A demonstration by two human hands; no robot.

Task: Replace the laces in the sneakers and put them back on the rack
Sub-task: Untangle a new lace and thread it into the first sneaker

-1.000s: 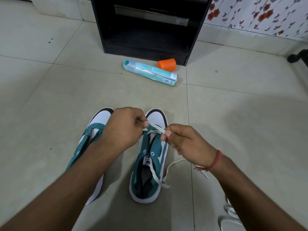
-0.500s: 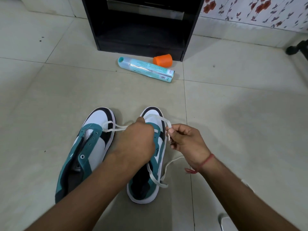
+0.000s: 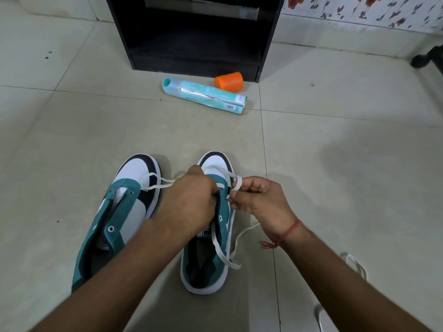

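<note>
Both hands now work low over the right sneaker (image 3: 211,236) at 6 o'clock on the floor. The left hand (image 3: 191,202) has dropped onto the eyelets, fingers hidden, grip unclear; the right hand (image 3: 259,200) pinches the white lace (image 3: 236,184), now slack and looped toward 9 o'clock over the left sneaker (image 3: 124,207), so threading has barely begun.

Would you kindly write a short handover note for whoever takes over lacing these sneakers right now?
Left hand: over the right sneaker, fingers curled at its front eyelets, grip on the white lace.
Right hand: pinches the same lace where it loops beside the sneaker's toe.
Left sneaker: on the floor alongside, no lace in its eyelets; a loop of the lace lies across its toe.
Rack: ahead, with no shoes visible in it.
Done: lacing started at the right sneaker's front eyelets.
Left: finish this sneaker, lace the other, put both on the rack. Another white lace lies on the floor at right.
</note>
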